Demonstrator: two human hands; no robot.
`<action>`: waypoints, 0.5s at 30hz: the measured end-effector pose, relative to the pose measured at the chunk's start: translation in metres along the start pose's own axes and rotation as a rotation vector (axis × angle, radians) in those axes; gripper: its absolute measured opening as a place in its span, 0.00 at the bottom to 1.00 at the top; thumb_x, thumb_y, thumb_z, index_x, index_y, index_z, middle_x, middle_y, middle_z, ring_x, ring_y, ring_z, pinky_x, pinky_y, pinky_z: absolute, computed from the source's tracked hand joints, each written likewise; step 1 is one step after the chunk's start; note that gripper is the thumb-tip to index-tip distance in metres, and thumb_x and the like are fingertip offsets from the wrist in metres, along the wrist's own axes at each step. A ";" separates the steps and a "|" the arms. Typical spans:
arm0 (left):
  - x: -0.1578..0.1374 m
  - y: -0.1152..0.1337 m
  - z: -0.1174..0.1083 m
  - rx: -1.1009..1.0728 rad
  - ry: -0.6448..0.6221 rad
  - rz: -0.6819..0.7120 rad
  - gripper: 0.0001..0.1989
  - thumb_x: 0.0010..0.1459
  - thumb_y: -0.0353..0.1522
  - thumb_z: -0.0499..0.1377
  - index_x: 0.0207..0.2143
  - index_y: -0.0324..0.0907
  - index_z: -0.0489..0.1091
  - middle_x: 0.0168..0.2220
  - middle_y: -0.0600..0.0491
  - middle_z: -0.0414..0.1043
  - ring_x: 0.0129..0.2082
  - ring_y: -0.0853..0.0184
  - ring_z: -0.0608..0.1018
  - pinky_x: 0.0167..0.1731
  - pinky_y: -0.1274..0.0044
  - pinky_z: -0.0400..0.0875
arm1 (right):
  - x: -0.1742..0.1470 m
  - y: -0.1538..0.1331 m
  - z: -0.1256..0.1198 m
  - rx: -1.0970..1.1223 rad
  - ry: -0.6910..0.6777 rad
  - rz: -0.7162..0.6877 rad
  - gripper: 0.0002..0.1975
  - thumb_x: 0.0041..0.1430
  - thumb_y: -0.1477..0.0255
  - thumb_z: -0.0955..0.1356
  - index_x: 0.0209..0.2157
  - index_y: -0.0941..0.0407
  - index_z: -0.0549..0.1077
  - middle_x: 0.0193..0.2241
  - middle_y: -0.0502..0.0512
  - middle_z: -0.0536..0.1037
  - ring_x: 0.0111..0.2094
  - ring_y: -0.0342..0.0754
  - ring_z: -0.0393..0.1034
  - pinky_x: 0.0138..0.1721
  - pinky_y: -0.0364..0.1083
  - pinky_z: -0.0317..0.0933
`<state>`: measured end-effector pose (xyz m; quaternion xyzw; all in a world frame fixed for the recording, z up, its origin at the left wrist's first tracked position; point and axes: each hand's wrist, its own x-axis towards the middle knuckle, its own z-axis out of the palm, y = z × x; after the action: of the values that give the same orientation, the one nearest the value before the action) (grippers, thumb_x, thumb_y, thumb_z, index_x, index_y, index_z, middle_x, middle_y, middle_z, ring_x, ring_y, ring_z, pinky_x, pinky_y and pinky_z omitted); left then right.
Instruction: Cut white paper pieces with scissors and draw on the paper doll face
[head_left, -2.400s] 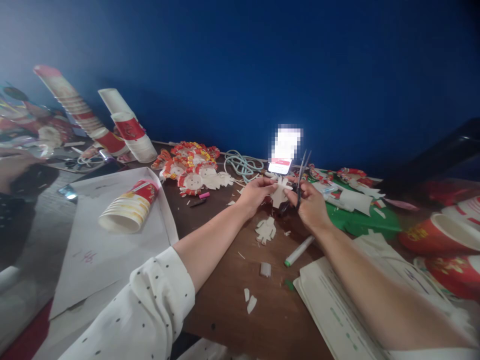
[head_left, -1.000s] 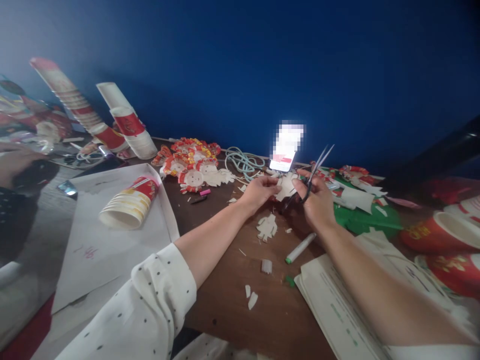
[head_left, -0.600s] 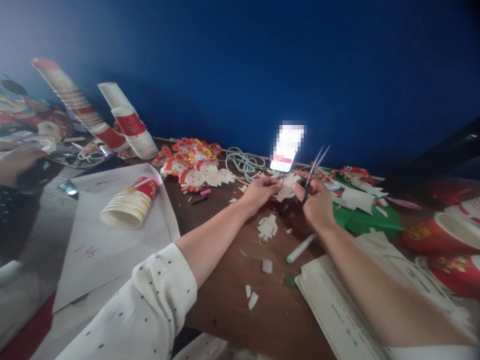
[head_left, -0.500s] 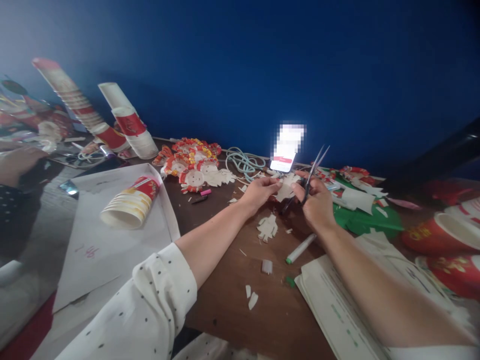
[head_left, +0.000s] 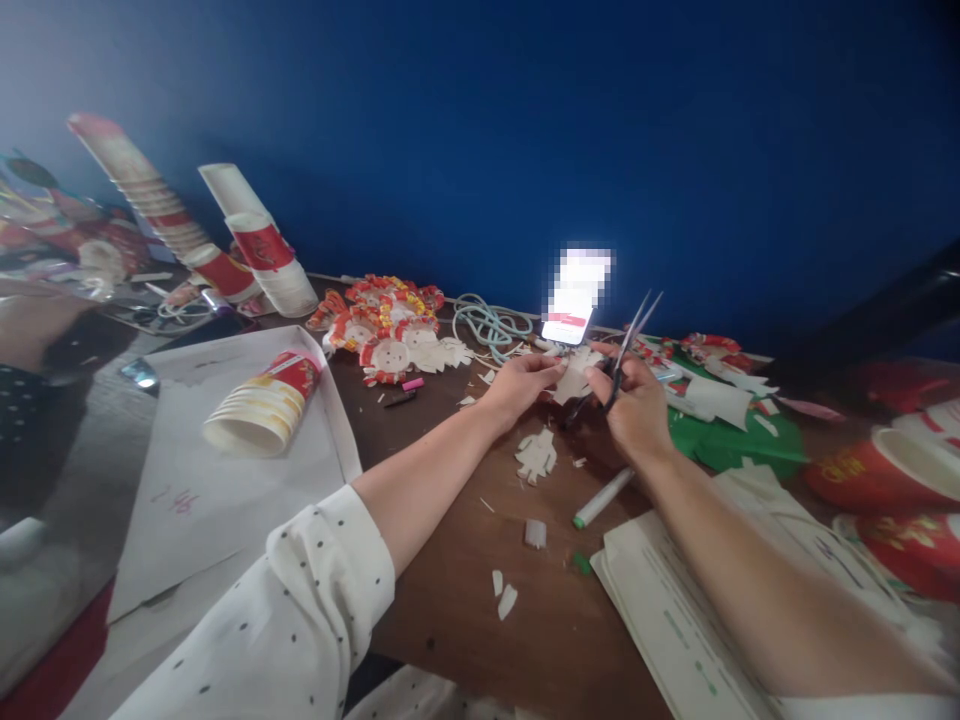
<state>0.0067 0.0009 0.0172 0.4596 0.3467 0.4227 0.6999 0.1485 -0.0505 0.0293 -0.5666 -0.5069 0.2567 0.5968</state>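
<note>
A white paper cutout (head_left: 576, 374) is pinched between the thumb and fingers of my left hand (head_left: 523, 390). Black-handled scissors (head_left: 636, 332) rest in my right hand (head_left: 639, 412), their blades pointing up and away. The right fingertips also touch the cutout's right edge. Just behind both hands, a lit phone (head_left: 573, 300) leans upright against the blue wall. On the brown table below the hands lies another figure-shaped paper cutout (head_left: 537, 456). Nearer me is a white marker with a green tip (head_left: 602, 498).
Left of my arms, stacked paper cups (head_left: 251, 420) lie on a white sheet (head_left: 180, 540). Red and white cutouts (head_left: 390, 325) pile up by the wall beside a pale cable (head_left: 491, 325). More cup stacks (head_left: 262, 250) lean at the back left. A co-worker's arm (head_left: 45, 310) shows far left.
Both hands keep almost the same place and the same hold on the cutout and the scissors. At far left, the co-worker's blurred arm has shifted slightly.
</note>
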 end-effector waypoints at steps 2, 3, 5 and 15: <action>-0.001 0.001 0.000 0.009 -0.027 -0.004 0.07 0.50 0.31 0.64 0.30 0.37 0.71 0.25 0.55 0.70 0.24 0.75 0.71 0.29 0.80 0.66 | 0.001 0.003 0.000 0.014 0.008 0.002 0.20 0.45 0.69 0.72 0.43 0.53 0.75 0.24 0.46 0.69 0.24 0.40 0.62 0.25 0.40 0.59; -0.002 0.001 0.000 0.016 -0.043 -0.009 0.06 0.50 0.31 0.64 0.30 0.37 0.71 0.25 0.55 0.70 0.24 0.75 0.71 0.29 0.80 0.66 | 0.002 0.004 0.000 0.020 0.011 0.002 0.20 0.45 0.69 0.72 0.44 0.53 0.75 0.24 0.46 0.69 0.24 0.40 0.62 0.25 0.40 0.59; -0.003 0.002 0.001 0.044 -0.073 -0.023 0.06 0.49 0.29 0.65 0.29 0.37 0.70 0.24 0.56 0.70 0.23 0.76 0.70 0.28 0.81 0.65 | 0.002 0.005 0.000 0.029 0.017 0.004 0.20 0.45 0.69 0.72 0.44 0.53 0.75 0.24 0.45 0.68 0.24 0.40 0.63 0.24 0.40 0.59; -0.001 -0.002 -0.001 0.043 -0.079 -0.029 0.08 0.47 0.32 0.66 0.29 0.37 0.71 0.24 0.55 0.71 0.22 0.74 0.71 0.28 0.79 0.66 | 0.001 0.001 0.001 0.023 0.014 0.017 0.19 0.46 0.68 0.71 0.43 0.54 0.74 0.22 0.46 0.68 0.23 0.41 0.63 0.24 0.41 0.60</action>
<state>0.0058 -0.0001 0.0146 0.4859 0.3343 0.3862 0.7092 0.1488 -0.0489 0.0282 -0.5656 -0.4949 0.2639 0.6046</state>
